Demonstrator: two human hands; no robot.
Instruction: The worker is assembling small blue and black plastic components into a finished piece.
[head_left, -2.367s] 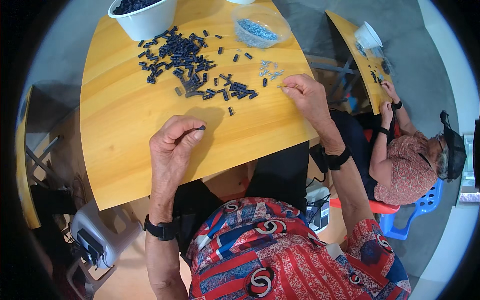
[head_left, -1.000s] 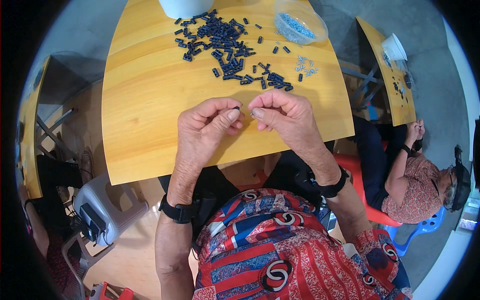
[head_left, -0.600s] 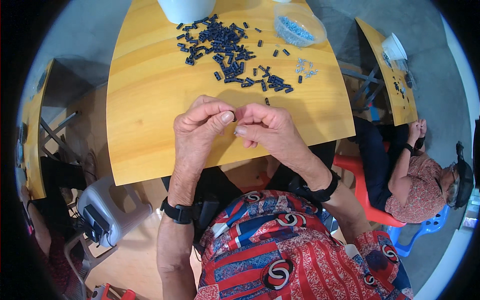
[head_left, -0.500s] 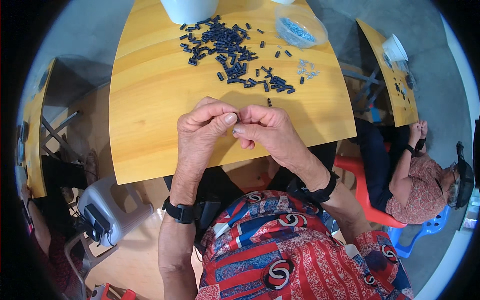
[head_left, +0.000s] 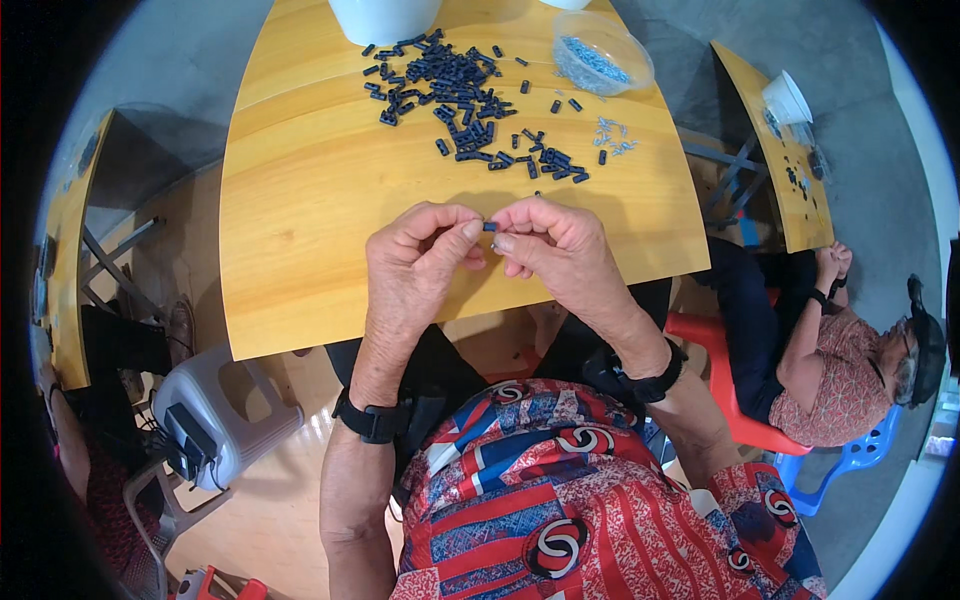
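Both my hands meet just above the near part of the wooden table (head_left: 300,270). Between thumb and fingertips, my left hand (head_left: 410,265) pinches a small black plastic piece (head_left: 489,227), its right end reaching my right fingertips. My right hand (head_left: 565,245) is closed too, with a tiny silvery bit, perhaps a screw, showing at its thumb tip. Beyond them lies a loose heap of similar black plastic pieces (head_left: 450,80), with several scattered toward me. One lone piece (head_left: 538,195) sits just behind my right hand, partly covered by it.
A clear plastic tub (head_left: 640,82) of small bluish-silver parts stands at the far right, small silvery parts (head_left: 612,138) lying loose nearby. A white bucket (head_left: 385,20) is at the back. To the right, a person (head_left: 840,370) sits at another table (head_left: 765,150). A grey stool (head_left: 240,410) stands left.
My hands have shifted slightly and drawn a little apart at the fingertips. The black piece, mostly hidden before, now shows between them.
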